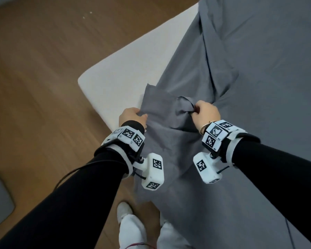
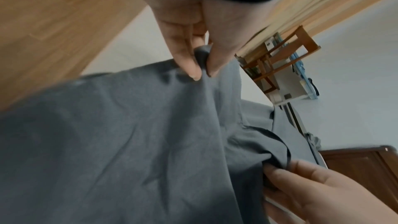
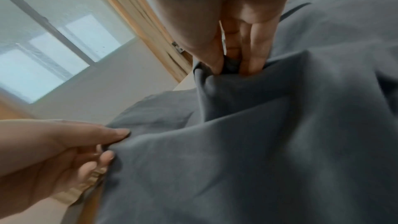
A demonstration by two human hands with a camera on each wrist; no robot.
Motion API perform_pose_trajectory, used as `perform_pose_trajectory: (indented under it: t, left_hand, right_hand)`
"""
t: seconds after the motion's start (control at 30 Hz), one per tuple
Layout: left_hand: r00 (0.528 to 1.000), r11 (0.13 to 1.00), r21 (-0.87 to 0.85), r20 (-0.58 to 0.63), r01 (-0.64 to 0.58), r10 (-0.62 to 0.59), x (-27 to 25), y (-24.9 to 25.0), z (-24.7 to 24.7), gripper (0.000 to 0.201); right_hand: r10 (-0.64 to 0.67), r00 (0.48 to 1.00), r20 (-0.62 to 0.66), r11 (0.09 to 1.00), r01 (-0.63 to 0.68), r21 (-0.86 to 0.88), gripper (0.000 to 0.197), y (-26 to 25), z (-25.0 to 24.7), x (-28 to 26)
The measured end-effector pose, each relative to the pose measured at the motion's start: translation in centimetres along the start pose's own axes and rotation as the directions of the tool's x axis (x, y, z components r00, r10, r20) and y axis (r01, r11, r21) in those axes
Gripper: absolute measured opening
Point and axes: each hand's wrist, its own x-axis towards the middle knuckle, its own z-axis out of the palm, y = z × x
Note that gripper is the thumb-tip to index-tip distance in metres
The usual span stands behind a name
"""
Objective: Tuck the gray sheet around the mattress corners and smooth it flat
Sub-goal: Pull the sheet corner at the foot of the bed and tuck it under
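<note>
Corner-fitting step: left hand (image 1: 131, 115) and right hand (image 1: 206, 112), fingers clamped on the crumpled gray cotton sheet (image 1: 169, 137), must next draw it over the bare white foam mattress (image 1: 118, 76) corner.

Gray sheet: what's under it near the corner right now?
The white mattress lies under the sheet, its near-left corner bare. Left hand and right hand pinch bunched fabric above it. Whatever lies beneath the covered part is hidden.

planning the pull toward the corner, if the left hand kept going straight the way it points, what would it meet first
Probably the bare white mattress: the left hand, pinching the gray sheet, points out over that uncovered corner. Its height above it is unclear.
</note>
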Motion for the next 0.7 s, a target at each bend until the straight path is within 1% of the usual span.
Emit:
perform_pose_trajectory:
  t: [0.07,0.13,0.2,0.27,0.4,0.43,0.47,0.5,0.53,0.57,0.7]
  left_hand:
    - [0.999,0.997,-0.064,-0.015,0.030,-0.031,1.2,-0.5,-3.0,0.018]
    - [0.998,0.990,-0.131,-0.027,0.054,-0.058,2.9,-1.2,-6.4,0.021]
    - [0.995,0.975,-0.206,-0.039,0.082,-0.092,5.0,-2.1,-10.0,0.026]
    - [0.994,0.950,-0.297,-0.022,0.099,-0.110,7.5,-2.9,-13.8,0.032]
    - [0.993,0.925,-0.368,-0.037,0.094,-0.115,12.3,-3.5,-21.7,0.026]
    - [0.992,0.918,-0.385,-0.045,0.090,-0.116,13.8,-4.0,-23.5,0.021]
    - [0.992,0.913,-0.398,-0.043,0.092,-0.119,15.1,-4.5,-25.0,0.011]
    - [0.990,0.909,-0.406,-0.055,0.097,-0.131,16.7,-5.4,-26.4,0.012]
    - [0.985,0.906,-0.404,-0.060,0.123,-0.161,18.2,-6.3,-27.5,0.021]
    - [0.980,0.903,-0.403,-0.061,0.152,-0.192,19.5,-7.3,-28.5,0.026]
    - [0.954,0.881,-0.409,-0.071,0.237,-0.290,22.6,-11.4,-30.7,0.029]
  right_hand:
    - [-0.064,0.998,0.014,0.998,0.063,0.020,0.020,-4.4,0.7,-0.2]
    - [-0.122,0.992,0.032,0.992,0.121,0.042,0.022,-9.1,1.7,-0.1]
    - [-0.161,0.985,0.062,0.985,0.156,0.076,0.025,-13.8,2.8,0.3]
    - [-0.180,0.979,0.098,0.980,0.169,0.108,0.028,-18.7,4.2,0.8]
    - [-0.240,0.964,0.117,0.964,0.222,0.148,0.029,-28.2,7.1,2.5]
    - [-0.257,0.961,0.106,0.957,0.238,0.163,0.029,-30.5,7.7,3.1]
    - [-0.276,0.956,0.095,0.950,0.256,0.181,0.029,-32.6,8.4,3.6]
    - [-0.302,0.950,0.086,0.938,0.280,0.202,0.028,-34.6,9.1,4.1]
    - [-0.336,0.939,0.078,0.924,0.312,0.222,0.027,-36.5,9.8,4.6]
    - [-0.372,0.925,0.075,0.908,0.345,0.239,0.026,-38.3,10.6,5.1]
    - [-0.508,0.857,0.084,0.837,0.468,0.283,0.027,-43.9,14.1,6.5]
